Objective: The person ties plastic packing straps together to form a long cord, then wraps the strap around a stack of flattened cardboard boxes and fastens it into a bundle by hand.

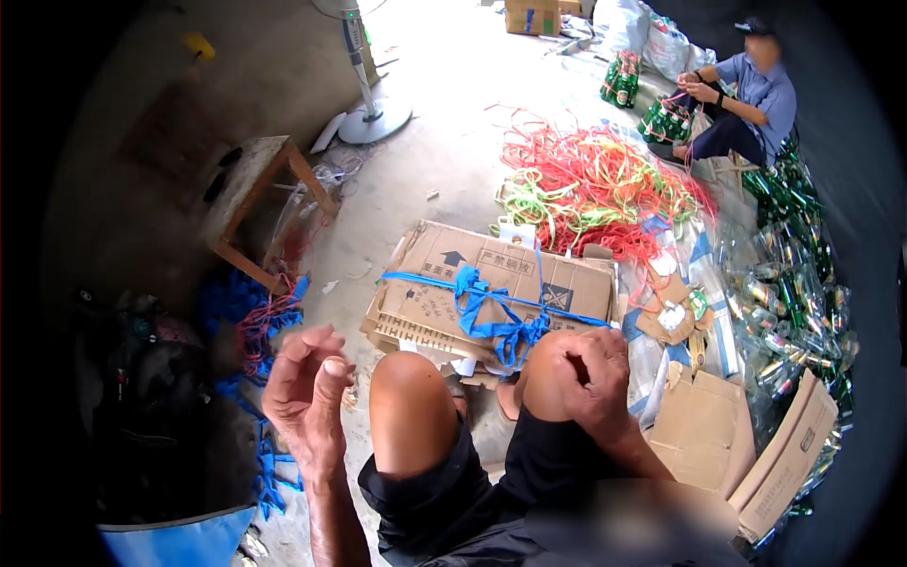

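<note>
A flattened stack of cardboard boxes [510,260] lies in front of my knees, with blue strapping [491,321] crossing it and bunched in a loose knot on top. My left hand [310,392] is raised to the left of my knees, fingers bent but apart, with nothing visible in it. Over my right knee, my right hand [597,378] is curled, thumb and fingers closed around a dark gap. Its fingertips are close to the right end of the strapping at the stack's edge. Whether they hold anything is hidden.
A heap of red and green strapping [595,189] lies beyond the stack. At right are cardboard pieces [699,420] and many glass bottles [784,293]. A seated person [756,99] handles bottles at the back. A wooden stool [274,189] and standing fan [373,121] are at left.
</note>
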Motion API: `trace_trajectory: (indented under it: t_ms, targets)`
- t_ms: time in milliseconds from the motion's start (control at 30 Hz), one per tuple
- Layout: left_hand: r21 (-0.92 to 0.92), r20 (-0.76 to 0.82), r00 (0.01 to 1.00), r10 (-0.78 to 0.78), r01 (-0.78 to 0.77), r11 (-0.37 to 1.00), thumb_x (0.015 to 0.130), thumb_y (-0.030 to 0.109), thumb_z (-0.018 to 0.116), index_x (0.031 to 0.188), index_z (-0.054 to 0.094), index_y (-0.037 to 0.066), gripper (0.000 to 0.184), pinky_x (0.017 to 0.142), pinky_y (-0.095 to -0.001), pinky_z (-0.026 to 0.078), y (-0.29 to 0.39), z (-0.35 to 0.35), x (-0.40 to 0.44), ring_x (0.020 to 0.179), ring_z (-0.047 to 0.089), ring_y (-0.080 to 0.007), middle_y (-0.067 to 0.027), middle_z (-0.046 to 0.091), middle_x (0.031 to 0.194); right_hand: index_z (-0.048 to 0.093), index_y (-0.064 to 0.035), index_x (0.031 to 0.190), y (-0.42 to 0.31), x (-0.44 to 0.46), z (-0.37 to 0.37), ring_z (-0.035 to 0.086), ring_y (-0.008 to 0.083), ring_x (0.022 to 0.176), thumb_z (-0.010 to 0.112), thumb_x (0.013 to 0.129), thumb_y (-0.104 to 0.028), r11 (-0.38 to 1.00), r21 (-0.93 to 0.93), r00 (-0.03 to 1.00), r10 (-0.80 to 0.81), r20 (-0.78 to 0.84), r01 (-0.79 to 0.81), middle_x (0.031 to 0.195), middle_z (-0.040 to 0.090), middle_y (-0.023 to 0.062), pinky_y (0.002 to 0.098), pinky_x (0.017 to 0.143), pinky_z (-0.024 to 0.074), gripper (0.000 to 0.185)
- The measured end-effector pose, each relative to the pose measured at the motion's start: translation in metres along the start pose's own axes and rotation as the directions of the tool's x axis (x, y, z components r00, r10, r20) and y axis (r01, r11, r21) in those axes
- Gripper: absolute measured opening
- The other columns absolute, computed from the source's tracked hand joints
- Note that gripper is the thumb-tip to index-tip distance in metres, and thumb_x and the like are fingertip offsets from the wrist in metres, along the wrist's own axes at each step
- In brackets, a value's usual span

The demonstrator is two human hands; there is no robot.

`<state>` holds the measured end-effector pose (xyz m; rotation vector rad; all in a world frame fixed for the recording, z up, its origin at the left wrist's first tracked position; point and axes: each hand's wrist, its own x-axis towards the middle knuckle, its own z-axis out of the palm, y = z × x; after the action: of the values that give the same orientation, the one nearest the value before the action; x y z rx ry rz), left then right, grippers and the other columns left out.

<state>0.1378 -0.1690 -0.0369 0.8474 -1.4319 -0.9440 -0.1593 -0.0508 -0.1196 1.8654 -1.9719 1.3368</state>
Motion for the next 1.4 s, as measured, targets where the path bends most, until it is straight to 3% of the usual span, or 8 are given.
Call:
trace_trajectory:
  t_ms: [33, 100, 167, 267, 367, 767, 1400]
  targets:
    - [0.004, 0.023, 0.999, 0.031, -0.031, 1.0, 0.093, 0.028, 0.08, 0.124, 0.066, -0.002, 0.045, 0.067, -0.0276, 0.052, 0.023, 0.009, 0.003, 0.078, 0.062, -0.0118, -0.01, 0.069, 0.109, 0.067, -0.0041, 0.096, -0.002, 0.001, 0.002, 0.058, 0.0326, 0.084, 0.073, 0.082, -0.001, 1.0, -0.018, 1.0, 0.0, -0.004, 0.0, 0.087, 0.062, 0.011, 0.0431, 0.081, 0.0447, 0.016]
    - [-0.006, 0.0, 0.965, 0.261, -0.261, 0.965, 0.091, 0.037, 0.081, 0.13, 0.064, -0.003, 0.059, 0.065, -0.0261, 0.052, 0.057, 0.026, 0.011, 0.078, 0.062, -0.0121, -0.0154, 0.068, 0.116, 0.067, -0.0042, 0.096, -0.005, 0.0, 0.005, 0.057, 0.0323, 0.084, 0.074, 0.083, -0.002, 0.998, -0.056, 1.0, 0.007, -0.007, -0.007, 0.087, 0.062, 0.0111, 0.0429, 0.081, 0.0445, 0.015]
    - [-0.193, -0.042, 0.922, 0.386, -0.386, 0.902, 0.081, 0.027, 0.092, 0.135, 0.059, -0.007, 0.072, 0.078, -0.0265, 0.053, 0.09, 0.041, 0.017, 0.079, 0.063, -0.0113, -0.0235, 0.067, 0.122, 0.066, -0.0041, 0.096, -0.008, -0.001, 0.005, 0.057, 0.0325, 0.083, 0.074, 0.083, -0.002, 0.997, -0.07, 1.0, 0.007, -0.026, -0.009, 0.086, 0.061, 0.0117, 0.0429, 0.08, 0.0446, 0.015]
    - [0.118, 0.129, 0.737, 0.663, -0.676, 0.728, 0.089, 0.057, 0.077, 0.151, 0.046, -0.006, 0.094, 0.064, -0.0208, 0.05, 0.121, 0.027, 0.044, 0.076, 0.057, -0.0083, -0.0278, 0.054, 0.148, 0.066, -0.0039, 0.096, -0.01, 0.0, 0.003, 0.057, 0.033, 0.083, 0.074, 0.084, -0.002, 0.997, -0.083, 0.999, 0.004, -0.052, -0.009, 0.086, 0.061, 0.0125, 0.0428, 0.079, 0.0449, 0.015]
    - [0.135, 0.173, 0.624, 0.762, -0.782, 0.609, 0.089, 0.056, 0.077, 0.15, 0.047, -0.006, 0.092, 0.065, -0.0214, 0.05, 0.139, 0.017, 0.059, 0.077, 0.057, -0.0091, -0.0279, 0.054, 0.148, 0.066, -0.0038, 0.097, -0.007, 0.0, 0.003, 0.056, 0.0334, 0.082, 0.074, 0.084, -0.002, 0.998, -0.06, 0.997, 0.0, -0.075, -0.004, 0.086, 0.06, 0.0131, 0.0428, 0.079, 0.0454, 0.015]
    - [0.164, 0.034, 0.578, 0.815, -0.808, 0.566, 0.09, 0.05, 0.076, 0.145, 0.05, -0.006, 0.083, 0.069, -0.0237, 0.05, 0.152, -0.005, 0.029, 0.082, 0.058, -0.0121, -0.0281, 0.054, 0.147, 0.068, -0.0069, 0.098, -0.002, -0.007, 0.006, 0.058, 0.0316, 0.086, 0.076, 0.085, -0.007, 0.999, -0.021, 0.997, 0.024, -0.078, -0.026, 0.089, 0.061, 0.01, 0.0426, 0.081, 0.0454, 0.015]
    - [0.236, -0.028, 0.567, 0.823, -0.796, 0.557, 0.092, 0.041, 0.074, 0.138, 0.055, -0.006, 0.068, 0.076, -0.0273, 0.05, 0.166, -0.032, -0.004, 0.091, 0.06, -0.0169, -0.0285, 0.055, 0.146, 0.067, -0.0056, 0.093, -0.005, -0.008, 0.005, 0.058, 0.0343, 0.085, 0.074, 0.085, -0.006, 0.998, -0.054, 0.991, 0.005, -0.134, -0.012, 0.087, 0.061, 0.012, 0.045, 0.078, 0.0472, 0.011]
